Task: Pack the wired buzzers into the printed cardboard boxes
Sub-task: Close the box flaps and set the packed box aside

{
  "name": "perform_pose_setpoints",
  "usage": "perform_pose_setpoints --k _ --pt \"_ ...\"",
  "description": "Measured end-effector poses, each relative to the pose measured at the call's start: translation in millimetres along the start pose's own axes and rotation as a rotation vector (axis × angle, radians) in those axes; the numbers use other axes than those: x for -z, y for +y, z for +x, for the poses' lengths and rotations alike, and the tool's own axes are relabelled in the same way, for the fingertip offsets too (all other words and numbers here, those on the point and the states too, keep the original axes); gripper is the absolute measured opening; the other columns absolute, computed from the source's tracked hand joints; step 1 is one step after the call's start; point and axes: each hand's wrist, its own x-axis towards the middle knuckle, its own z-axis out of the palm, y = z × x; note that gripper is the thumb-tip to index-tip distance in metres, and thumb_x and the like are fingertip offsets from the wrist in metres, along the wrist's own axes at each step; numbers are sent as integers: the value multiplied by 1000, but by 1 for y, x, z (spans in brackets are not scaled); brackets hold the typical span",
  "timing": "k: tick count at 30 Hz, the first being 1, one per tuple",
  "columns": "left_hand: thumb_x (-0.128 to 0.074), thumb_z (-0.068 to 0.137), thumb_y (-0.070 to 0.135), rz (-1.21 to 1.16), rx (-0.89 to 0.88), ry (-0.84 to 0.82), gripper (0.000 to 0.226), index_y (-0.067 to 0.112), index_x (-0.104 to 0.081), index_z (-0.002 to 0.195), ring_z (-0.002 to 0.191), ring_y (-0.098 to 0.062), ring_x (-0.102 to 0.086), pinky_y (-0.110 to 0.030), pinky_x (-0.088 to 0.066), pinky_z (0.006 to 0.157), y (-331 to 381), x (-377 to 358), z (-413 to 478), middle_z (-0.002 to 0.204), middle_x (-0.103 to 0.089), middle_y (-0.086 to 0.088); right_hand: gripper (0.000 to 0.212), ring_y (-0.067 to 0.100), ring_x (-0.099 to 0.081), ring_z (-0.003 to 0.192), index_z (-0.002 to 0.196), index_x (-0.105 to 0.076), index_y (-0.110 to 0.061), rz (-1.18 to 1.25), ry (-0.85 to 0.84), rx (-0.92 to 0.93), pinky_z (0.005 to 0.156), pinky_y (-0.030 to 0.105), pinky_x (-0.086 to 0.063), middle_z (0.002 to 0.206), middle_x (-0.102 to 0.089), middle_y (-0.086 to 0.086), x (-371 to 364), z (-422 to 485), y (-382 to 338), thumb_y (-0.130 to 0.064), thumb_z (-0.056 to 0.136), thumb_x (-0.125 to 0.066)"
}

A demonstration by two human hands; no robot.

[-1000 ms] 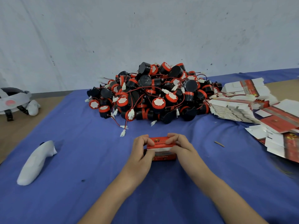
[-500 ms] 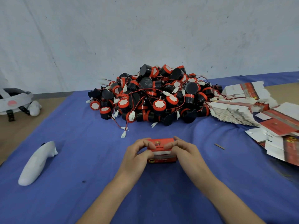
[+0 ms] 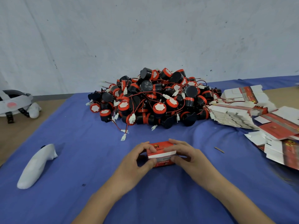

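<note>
Two hands met on one small printed cardboard box (image 3: pixel 161 154), which sat on the near middle of the blue cloth (image 3: pixel 77 143). The left hand (image 3: pixel 137 160) gripped the box's left end, with fingers curled over the red top and the thumb against the near face. The right hand (image 3: pixel 189 157) held the right end, with fingers lying along the top flap and the thumb low on the front. Held from both ends like this, the box could not skid on the cloth while the lid was pressed down. That looked like the step in hand, since a white flap edge showed along the front, not quite tucked. Whether a buzzer sat inside could not be seen.

The heap of wired buzzers (image 3: pixel 155 101) lay just beyond the box, toward the wall. They had black bodies and red caps, with thin red and black leads tangled through them. A few white connectors (image 3: pixel 123 137) trailed onto the cloth toward the hands. Placed there, the next buzzer was within easy reach straight ahead.

Flat unfolded boxes (image 3: pixel 234 113) lay in fanned stacks to the right, touching the heap's edge and handy for the right hand. Well off to the left lay a white controller (image 3: pixel 37 165) on the cloth and a headset (image 3: pixel 13 102) on the bare table — both clear of the working path. Judging by the heap, most of the packing remained.
</note>
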Motion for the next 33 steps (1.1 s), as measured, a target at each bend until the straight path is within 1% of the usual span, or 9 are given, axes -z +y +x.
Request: perform_pose_setpoints --k 2,4,6,9,14,19,24,29,33 --pt "-66 96 19 -71 10 39 26 44 -62 97 107 0 -64 -17 -51 81 8 -1 1 113 -67 23 42 0 -63 116 116 -67 -42 41 36 -18 90 17 -51 123 -65 -24 0 0 -6 -5 97 -64" --pt "-63 98 20 -181 27 113 27 47 -64 97 97 -4 -67 -18 -53 78 18 -2 2 104 -70 17 33 4 -67 106 118 -65 -43 142 80 -22 83 16 -52 114 -69 -21 -2 -1 -17 -18 96 -67" --pt "-56 100 22 -301 29 190 25 46 -64 98 91 -4 -69 -15 -52 74 27 -6 2 100 -72 13 23 7 -69 102 114 -66 -42 325 114 -16 84 19 -54 109 -71 -13 -12 -4 -29 -34 92 -63" --pt "-44 105 23 -445 46 267 26 41 -63 100 88 -8 -69 -18 -53 70 40 -25 1 99 -70 6 16 13 -70 100 107 -64 -36 536 196 -24 86 30 -58 107 -69 -6 -34 -6 -39 -40 95 -54" --pt "-34 106 12 -453 -23 416 26 27 -56 105 85 -8 -66 -20 -54 71 51 -50 -2 96 -65 7 19 15 -65 100 106 -59 -38 417 356 24 86 30 -54 110 -63 -5 -50 -7 -46 -39 106 -40" --pt "-36 103 7 -481 -35 530 29 24 -58 99 86 -9 -68 -21 -56 66 53 -52 1 97 -67 10 24 13 -67 99 105 -60 -40 413 347 23 81 29 -55 114 -62 -3 -58 -6 -48 -32 109 -38" --pt "-37 105 8 -463 -45 551 28 24 -60 101 87 -9 -68 -20 -55 66 52 -47 3 100 -68 9 22 11 -68 99 107 -65 -36 519 257 37 83 25 -54 110 -67 -8 -52 -6 -51 -44 98 -46" --pt "-43 106 26 -439 -76 514 19 22 -61 109 87 -11 -67 -27 -59 72 53 -45 1 100 -68 8 25 5 -68 92 106 -65 -35 442 315 117 77 16 -53 105 -69 -10 -50 -8 -55 -43 102 -42" --pt "-44 98 44 -459 -69 537 29 22 -62 102 84 -13 -69 -24 -58 69 57 -51 2 95 -70 5 27 3 -68 86 103 -64 -36 408 365 137 73 16 -53 100 -70 -10 -55 -9 -56 -47 103 -39"
